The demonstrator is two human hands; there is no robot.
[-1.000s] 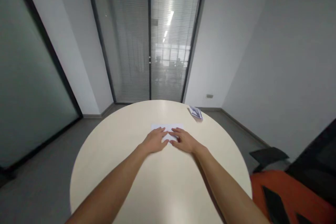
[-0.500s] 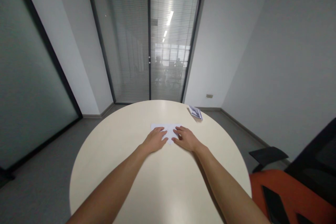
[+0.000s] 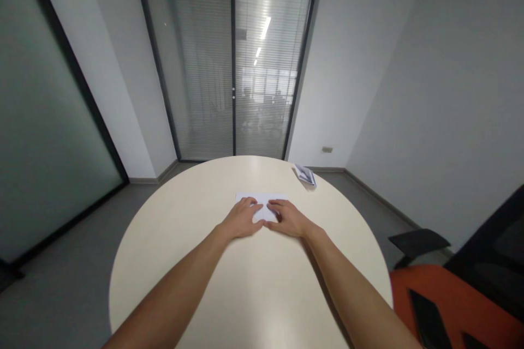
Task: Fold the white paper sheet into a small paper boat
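Observation:
A white sheet of paper [image 3: 262, 197] lies on the round table. Its near part tapers between my hands, and the fingers hide much of it. My left hand [image 3: 241, 218] rests on the left of the paper, palm down, with thumb and forefinger apart. On the right, my right hand [image 3: 289, 218] mirrors it, fingertips on the sheet and thumb stretched toward the other thumb. Both thumb tips almost meet at the paper's near end; whether they pinch its edge is hard to make out.
The pale round table [image 3: 184, 229] fills the middle of the view. A folded printed card [image 3: 305, 175] stands near its far right edge. An orange chair [image 3: 446, 294] with black armrests is at the right. Glass doors with blinds [image 3: 204, 65] stand beyond the table.
My thumbs have come closer together at the paper's near end, and my right fingers have shifted slightly left. The paper's near tip, visible before, is now covered by the thumbs.

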